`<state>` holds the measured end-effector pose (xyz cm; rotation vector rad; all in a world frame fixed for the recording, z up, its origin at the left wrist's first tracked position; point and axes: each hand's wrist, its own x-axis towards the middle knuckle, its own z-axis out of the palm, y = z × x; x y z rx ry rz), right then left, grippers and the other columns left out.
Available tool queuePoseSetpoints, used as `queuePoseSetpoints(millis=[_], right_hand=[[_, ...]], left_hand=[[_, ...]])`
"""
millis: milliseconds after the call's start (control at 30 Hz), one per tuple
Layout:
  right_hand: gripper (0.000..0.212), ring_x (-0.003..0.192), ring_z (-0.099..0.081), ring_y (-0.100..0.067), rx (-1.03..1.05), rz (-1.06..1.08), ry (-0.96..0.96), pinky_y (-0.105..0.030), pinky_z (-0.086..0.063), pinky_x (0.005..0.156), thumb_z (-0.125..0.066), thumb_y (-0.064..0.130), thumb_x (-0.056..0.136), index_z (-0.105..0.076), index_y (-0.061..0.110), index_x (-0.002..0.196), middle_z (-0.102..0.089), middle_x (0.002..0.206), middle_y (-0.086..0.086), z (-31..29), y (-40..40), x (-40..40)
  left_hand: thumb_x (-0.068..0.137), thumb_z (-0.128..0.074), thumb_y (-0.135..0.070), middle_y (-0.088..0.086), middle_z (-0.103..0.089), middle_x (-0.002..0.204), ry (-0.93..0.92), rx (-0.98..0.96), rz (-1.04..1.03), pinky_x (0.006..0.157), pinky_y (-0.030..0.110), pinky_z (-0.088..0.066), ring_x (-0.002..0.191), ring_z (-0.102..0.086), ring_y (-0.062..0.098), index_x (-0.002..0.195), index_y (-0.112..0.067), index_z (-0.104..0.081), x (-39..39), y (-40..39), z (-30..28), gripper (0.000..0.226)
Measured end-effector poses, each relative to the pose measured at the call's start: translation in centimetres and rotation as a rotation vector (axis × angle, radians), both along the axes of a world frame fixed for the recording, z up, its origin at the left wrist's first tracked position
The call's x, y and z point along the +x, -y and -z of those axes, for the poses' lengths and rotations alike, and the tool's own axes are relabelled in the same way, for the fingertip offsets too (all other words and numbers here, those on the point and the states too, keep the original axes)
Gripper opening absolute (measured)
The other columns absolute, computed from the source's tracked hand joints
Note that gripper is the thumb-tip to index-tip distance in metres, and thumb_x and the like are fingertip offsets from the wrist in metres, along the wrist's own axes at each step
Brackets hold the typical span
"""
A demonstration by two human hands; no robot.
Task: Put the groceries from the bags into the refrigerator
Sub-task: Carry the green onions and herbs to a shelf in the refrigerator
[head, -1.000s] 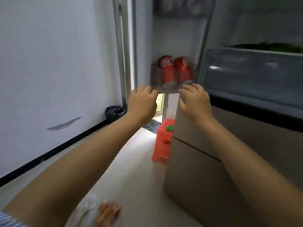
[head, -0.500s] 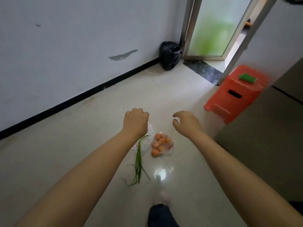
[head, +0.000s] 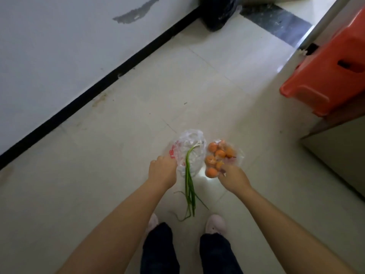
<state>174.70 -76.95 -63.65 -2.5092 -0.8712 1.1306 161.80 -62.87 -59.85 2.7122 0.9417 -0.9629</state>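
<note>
Two plastic bags (head: 189, 147); about six oranges (head: 216, 157), one scallion bunch (head: 190, 186), two hands (head: 163, 172)

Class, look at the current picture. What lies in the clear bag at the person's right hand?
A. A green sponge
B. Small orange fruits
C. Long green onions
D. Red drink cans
B: the right hand reaches the clear bag on the floor, and small orange fruits show through it; the green onions lie with the other bag, by the left hand.
</note>
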Motion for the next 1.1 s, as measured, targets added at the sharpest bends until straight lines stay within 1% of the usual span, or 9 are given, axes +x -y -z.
queuePoseSetpoints(millis=[200,333,467,600,667,800,933,1033,1100], right_hand=[[0.022,0.089,-0.061,-0.034,-0.064,0.140,-0.055,-0.036,-0.050,0.074,-0.049,0.012,0.087,-0.065,-0.003,0.090,-0.068,0.095,-0.022,13.9,-4.4,-0.5],[0.023,0.096,-0.060,-0.033,-0.094,0.165,-0.093,-0.036,-0.049,0.080,-0.049,0.012,0.087,-0.063,-0.002,0.097,-0.067,0.103,-0.020,25.5,-6.6,-1.9],[0.029,0.107,-0.058,-0.031,-0.120,0.082,-0.077,-0.036,-0.047,0.087,-0.049,0.018,0.088,-0.061,0.001,0.109,-0.065,0.114,-0.018,37.0,-8.9,-2.6],[0.030,0.110,-0.054,-0.032,-0.125,-0.049,0.031,-0.036,-0.045,0.087,-0.046,0.022,0.090,-0.051,0.003,0.112,-0.057,0.119,-0.018,46.7,-11.8,-3.8],[0.034,0.111,-0.051,-0.032,-0.113,-0.034,0.090,-0.039,-0.044,0.087,-0.046,0.031,0.091,-0.046,0.006,0.115,-0.053,0.120,-0.016,50.2,-12.9,-4.1],[0.048,0.108,-0.054,-0.032,-0.128,-0.030,0.136,-0.041,-0.046,0.088,-0.060,0.036,0.081,-0.040,0.009,0.116,-0.053,0.119,-0.013,53.9,-13.7,-3.0],[0.041,0.103,-0.056,-0.034,-0.096,0.103,0.065,-0.040,-0.041,0.088,-0.053,0.040,0.085,-0.046,0.008,0.109,-0.059,0.110,-0.014,54.0,-13.7,-3.1],[0.023,0.073,-0.052,-0.021,0.032,0.267,-0.075,-0.027,-0.037,0.061,-0.064,0.028,0.079,-0.045,0.015,0.079,-0.050,0.076,0.000,53.2,-13.6,-3.3],[0.022,0.062,-0.045,-0.013,0.110,0.331,-0.141,-0.024,-0.034,0.052,-0.064,0.015,0.077,-0.043,0.015,0.070,-0.043,0.066,0.003,52.3,-13.2,-3.1]], left_hand=[[0.093,-0.040,-0.010,0.013,-0.054,0.127,-0.010,-0.045,0.114,0.095,0.039,-0.045,0.120,-0.050,0.031,0.122,-0.007,-0.053,3.0,-5.9,15.1,0.032],[0.093,-0.042,-0.011,0.012,-0.053,0.128,-0.010,-0.067,0.101,0.093,0.040,-0.046,0.120,-0.048,0.031,0.124,-0.008,-0.052,3.2,-7.8,27.4,0.032],[0.090,-0.048,-0.018,0.014,-0.050,0.130,0.131,-0.039,0.070,0.090,0.040,-0.046,0.117,-0.049,0.033,0.123,-0.006,-0.053,3.0,-9.3,38.8,0.035],[0.045,-0.081,-0.020,0.015,-0.072,0.086,0.411,0.173,0.344,0.070,0.041,-0.055,0.074,-0.070,0.030,0.078,-0.007,-0.073,4.0,-11.7,47.6,0.036],[0.042,-0.084,-0.017,0.017,-0.073,0.084,0.457,0.152,0.369,0.063,0.038,-0.056,0.077,-0.072,0.032,0.071,-0.007,-0.072,4.9,-12.7,50.5,0.033],[0.043,-0.085,-0.003,0.025,-0.071,0.086,0.552,0.084,0.372,0.046,0.037,-0.056,0.074,-0.071,0.040,0.067,0.001,-0.069,6.1,-14.1,54.2,0.030],[0.066,-0.066,0.007,0.030,-0.065,0.096,0.607,-0.069,0.268,0.061,0.045,-0.056,0.086,-0.064,0.045,0.080,0.011,-0.066,6.3,-14.1,54.9,0.014],[0.064,-0.066,0.010,0.027,-0.067,0.092,0.651,-0.078,0.289,0.061,0.046,-0.059,0.082,-0.065,0.043,0.078,0.010,-0.067,5.6,-14.1,55.6,0.014],[0.061,-0.068,0.013,0.027,-0.068,0.088,0.689,-0.078,0.313,0.059,0.047,-0.059,0.081,-0.067,0.043,0.075,0.010,-0.067,5.4,-14.4,56.0,0.014]])
